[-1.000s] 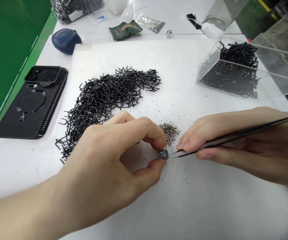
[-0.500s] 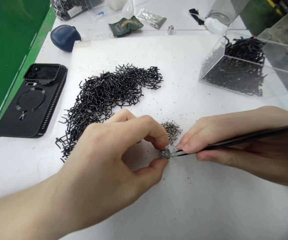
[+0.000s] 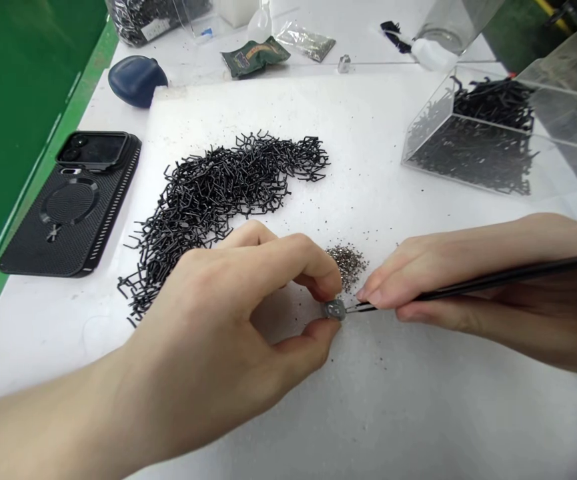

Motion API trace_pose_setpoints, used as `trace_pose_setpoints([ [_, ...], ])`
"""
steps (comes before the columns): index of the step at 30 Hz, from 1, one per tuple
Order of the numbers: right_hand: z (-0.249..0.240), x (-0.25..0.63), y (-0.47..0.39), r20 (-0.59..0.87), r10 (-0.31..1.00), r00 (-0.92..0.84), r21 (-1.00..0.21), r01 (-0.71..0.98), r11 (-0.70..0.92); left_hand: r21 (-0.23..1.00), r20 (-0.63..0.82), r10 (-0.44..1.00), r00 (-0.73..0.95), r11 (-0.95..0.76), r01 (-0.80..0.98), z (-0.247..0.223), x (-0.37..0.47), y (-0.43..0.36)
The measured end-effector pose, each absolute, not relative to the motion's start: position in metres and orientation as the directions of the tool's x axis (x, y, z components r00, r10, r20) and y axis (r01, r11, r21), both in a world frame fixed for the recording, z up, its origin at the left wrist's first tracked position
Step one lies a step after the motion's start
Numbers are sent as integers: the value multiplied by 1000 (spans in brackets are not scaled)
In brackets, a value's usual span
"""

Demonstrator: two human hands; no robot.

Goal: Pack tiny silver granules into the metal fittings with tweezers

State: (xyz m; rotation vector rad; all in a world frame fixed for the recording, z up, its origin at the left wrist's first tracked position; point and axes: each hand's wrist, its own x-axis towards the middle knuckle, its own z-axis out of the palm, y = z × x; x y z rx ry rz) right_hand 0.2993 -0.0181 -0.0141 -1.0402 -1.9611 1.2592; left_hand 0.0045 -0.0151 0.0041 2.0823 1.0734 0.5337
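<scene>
Between the thumb and forefinger of my left hand (image 3: pixel 238 327) is a small grey metal block (image 3: pixel 335 309). My right hand (image 3: pixel 458 287) grips black tweezers (image 3: pixel 508 274) like a pen, and their fine tips touch or nearly touch the block's right side. Whether the tips hold a tiny part is too small to tell. Just beyond the block lies a little heap of tiny shiny metal bits (image 3: pixel 347 265). A long pile of bent black pieces (image 3: pixel 218 183) spreads over the white board (image 3: pixel 368 140) behind my left hand.
A black phone (image 3: pixel 71 203) lies at the left, with a dark blue rounded object (image 3: pixel 137 80) behind it. At the right stands a clear bin (image 3: pixel 473 150) of black pieces. A green packet (image 3: pixel 255 57) and a clear bag (image 3: pixel 308 41) lie at the back.
The tweezer tips look closer together at the block. Both hands keep nearly the same pose, while the whole view has shifted slightly, with things appearing a little further right.
</scene>
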Motion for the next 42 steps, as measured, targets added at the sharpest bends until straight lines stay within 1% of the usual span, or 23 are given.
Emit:
trace_pose_setpoints([
  [3,-14,300,-17,53,830,-555,-929,278,246,758,31,823,568,-390,523,4,4,-15],
  [5,-15,299,-18,53,841,-538,-924,293,245,764,25,825,565,-380,522,3,4,-15],
  [9,-15,298,-23,77,899,-431,-929,297,222,768,35,828,560,-381,515,3,4,-15],
  [13,-16,296,-29,144,938,-316,-931,277,236,769,46,828,558,-386,509,3,5,-16],
  [15,-15,293,-30,149,936,-319,-935,262,238,775,44,832,553,-378,507,2,6,-16],
  [20,-13,283,-29,115,903,-414,-966,165,199,787,41,837,545,-364,499,3,6,-16],
  [27,-12,284,-24,106,880,-464,-958,189,215,790,39,837,545,-359,496,2,6,-15],
  [34,-13,286,-26,89,892,-443,-960,202,196,786,34,835,550,-362,501,3,6,-15],
  [42,-13,284,-23,86,876,-475,-955,211,209,792,43,829,558,-369,487,2,6,-15],
])
